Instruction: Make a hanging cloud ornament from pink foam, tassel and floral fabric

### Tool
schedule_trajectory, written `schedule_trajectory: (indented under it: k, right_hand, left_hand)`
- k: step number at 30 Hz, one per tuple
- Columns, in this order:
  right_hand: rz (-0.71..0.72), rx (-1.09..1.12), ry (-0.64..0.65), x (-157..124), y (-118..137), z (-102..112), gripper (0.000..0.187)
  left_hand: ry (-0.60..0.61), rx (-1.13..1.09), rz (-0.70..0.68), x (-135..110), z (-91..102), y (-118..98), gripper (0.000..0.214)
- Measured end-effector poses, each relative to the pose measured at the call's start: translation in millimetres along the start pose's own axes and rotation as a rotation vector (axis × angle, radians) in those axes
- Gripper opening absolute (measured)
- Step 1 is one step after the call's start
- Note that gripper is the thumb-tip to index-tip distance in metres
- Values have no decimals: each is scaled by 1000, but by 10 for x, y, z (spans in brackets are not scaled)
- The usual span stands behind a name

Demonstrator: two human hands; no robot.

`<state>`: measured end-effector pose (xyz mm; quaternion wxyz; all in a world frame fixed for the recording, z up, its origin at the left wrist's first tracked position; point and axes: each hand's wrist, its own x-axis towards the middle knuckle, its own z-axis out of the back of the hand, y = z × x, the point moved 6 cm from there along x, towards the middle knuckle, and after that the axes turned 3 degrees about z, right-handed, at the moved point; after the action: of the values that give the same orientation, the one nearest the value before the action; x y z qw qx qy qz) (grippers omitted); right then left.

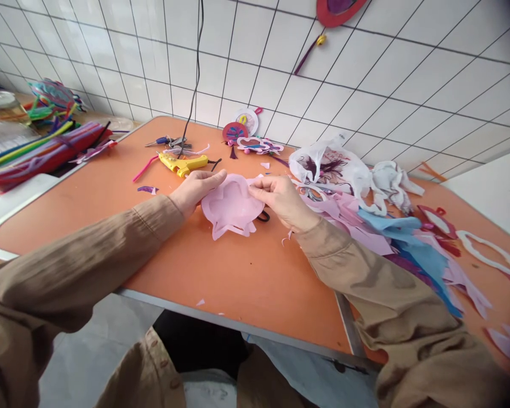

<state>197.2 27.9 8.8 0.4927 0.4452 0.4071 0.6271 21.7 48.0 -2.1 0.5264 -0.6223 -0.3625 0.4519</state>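
Craft workspace, glue gun, coloured scraps

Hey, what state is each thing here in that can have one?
Pink piece: held in both hands
Left hand: closed on its left edge
Right hand: closed on its right edge
Yellow glue gun: lying down, on or off unclear
Plastic bag: crumpled
Blue sheet: rumpled
White frame: lying flat
Red ornament: hanging
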Motion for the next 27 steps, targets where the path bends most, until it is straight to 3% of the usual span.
schedule_trajectory:
  k: [4, 10, 13, 17, 20, 23, 27]
  right_hand:
    - [-12, 65, -7, -5, 2, -13, 39]
    - [-88, 148, 16, -17, -94, -39, 42]
    - [-97, 165, -41, 10, -147, 0, 38]
    - [-103, 210, -194, 58, -209, 98, 33]
    - [-30, 136, -323, 73, -199, 187, 32]
    - [62, 28, -378, 67, -161, 220, 36]
    - [151, -68, -392, 44, -117, 221, 39]
  left_hand:
    - [35, -24, -9, 34, 16, 47, 33]
    - [-86, -136, 9, 47, 41, 31, 34]
    - [-62, -161, 4, 47, 33, 2, 40]
    - [-35, 16, 3, 14, 76, -50, 52]
    - [-130, 261, -33, -22, 155, -119, 46]
    - [-122, 445, -22, -42, 136, -125, 35]
    - [-89, 420, -27, -52, 88, -114, 28]
